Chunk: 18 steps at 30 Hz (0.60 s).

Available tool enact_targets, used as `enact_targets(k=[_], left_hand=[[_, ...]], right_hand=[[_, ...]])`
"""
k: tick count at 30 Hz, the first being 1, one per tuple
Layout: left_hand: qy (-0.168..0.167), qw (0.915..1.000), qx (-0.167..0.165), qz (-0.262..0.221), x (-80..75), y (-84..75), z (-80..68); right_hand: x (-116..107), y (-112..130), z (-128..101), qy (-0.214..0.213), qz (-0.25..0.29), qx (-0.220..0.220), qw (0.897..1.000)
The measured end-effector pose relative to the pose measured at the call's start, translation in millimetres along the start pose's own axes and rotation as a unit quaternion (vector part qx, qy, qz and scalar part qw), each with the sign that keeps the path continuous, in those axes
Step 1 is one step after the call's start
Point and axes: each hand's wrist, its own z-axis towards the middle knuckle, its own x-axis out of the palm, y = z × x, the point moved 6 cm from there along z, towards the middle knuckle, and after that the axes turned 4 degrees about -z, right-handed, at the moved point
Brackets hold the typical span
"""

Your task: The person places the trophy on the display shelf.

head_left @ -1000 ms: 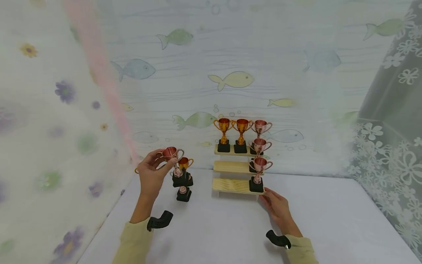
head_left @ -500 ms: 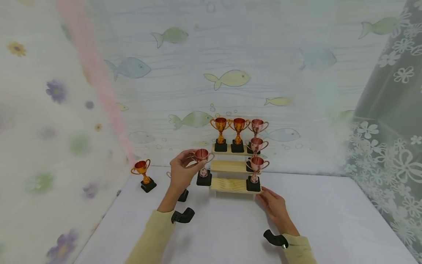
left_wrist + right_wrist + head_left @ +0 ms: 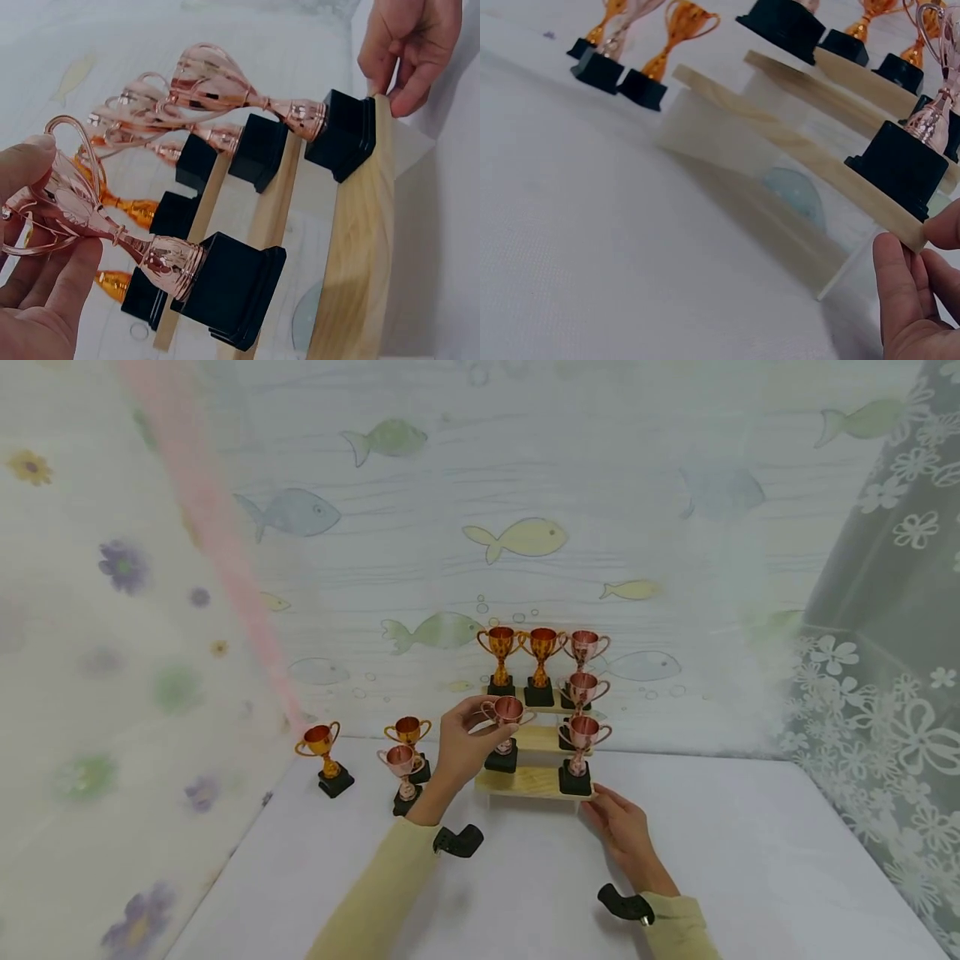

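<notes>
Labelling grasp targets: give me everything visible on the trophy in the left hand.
The rose-gold trophy is a small shiny metallic-looking cup with two looped handles, a thin stem with a round knob, and a square black base. The left hand pinches its bowl between thumb and fingers. It is held roughly upright in the air, its base above the left end of the wooden stepped stand, apparently touching no step. Nothing else touches it.

The right hand's fingers (image 3: pixel 901 289) touch the corner of the lowest wooden step (image 3: pixel 795 154). Just above them a rose trophy (image 3: pixel 919 146) stands on that step on its black base.
</notes>
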Motion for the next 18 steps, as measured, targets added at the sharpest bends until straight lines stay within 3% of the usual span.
enact_targets(k=[12, 18], left_hand=[[0.018, 0.9997, -0.016, 0.001, 34.5, 5.3, 28.3], [0.001, 0.9998, -0.011, 0.016, 41.9, 9.5, 36.4]], right_hand=[[0.3, -0.2, 0.0, 0.003, -0.001, -0.007, 1.0], [-1.3, -2.5, 2.2, -0.007, 0.005, -0.008, 1.0]])
